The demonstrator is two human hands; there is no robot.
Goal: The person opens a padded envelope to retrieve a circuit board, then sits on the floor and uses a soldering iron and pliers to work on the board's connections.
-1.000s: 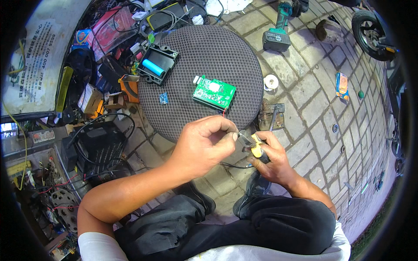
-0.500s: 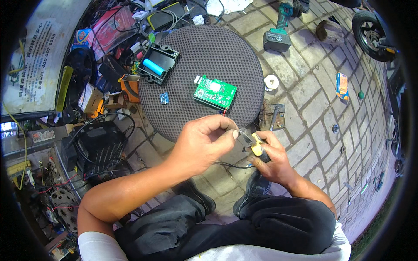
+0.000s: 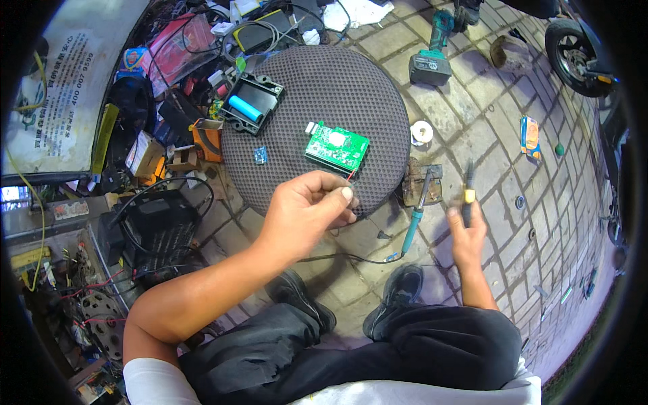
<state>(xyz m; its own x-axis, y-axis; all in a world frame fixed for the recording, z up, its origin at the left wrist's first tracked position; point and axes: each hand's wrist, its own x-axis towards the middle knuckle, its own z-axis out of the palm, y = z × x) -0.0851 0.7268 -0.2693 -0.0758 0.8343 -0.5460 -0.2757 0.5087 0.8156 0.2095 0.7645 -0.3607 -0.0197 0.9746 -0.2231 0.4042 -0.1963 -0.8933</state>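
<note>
My left hand (image 3: 307,206) is at the near edge of the round stool, thumb and forefinger pinched together. A thin red wire (image 3: 352,175) runs from the green circuit board (image 3: 339,150) down to these fingers, which hide its end. My right hand (image 3: 468,236) is out to the right over the paving, closed around pliers (image 3: 468,196) with yellow-and-black handles; their jaws are smeared by motion. Between the hands, a soldering iron (image 3: 412,233) with a teal handle leans on a small stand (image 3: 432,181). The board lies on the stool, apart from both hands.
On the mesh-topped stool (image 3: 324,88) are a black case (image 3: 260,94) with a blue cylindrical cell (image 3: 244,108) and a small blue board (image 3: 260,155). A white spool (image 3: 421,132) and a teal power tool (image 3: 433,61) lie right. Clutter and a black box (image 3: 158,226) crowd the left.
My right hand has swung away from my left fingertips to the right, carrying the pliers, which now point upward. The soldering iron's handle has come into view. My left hand stays pinched at nearly the same spot.
</note>
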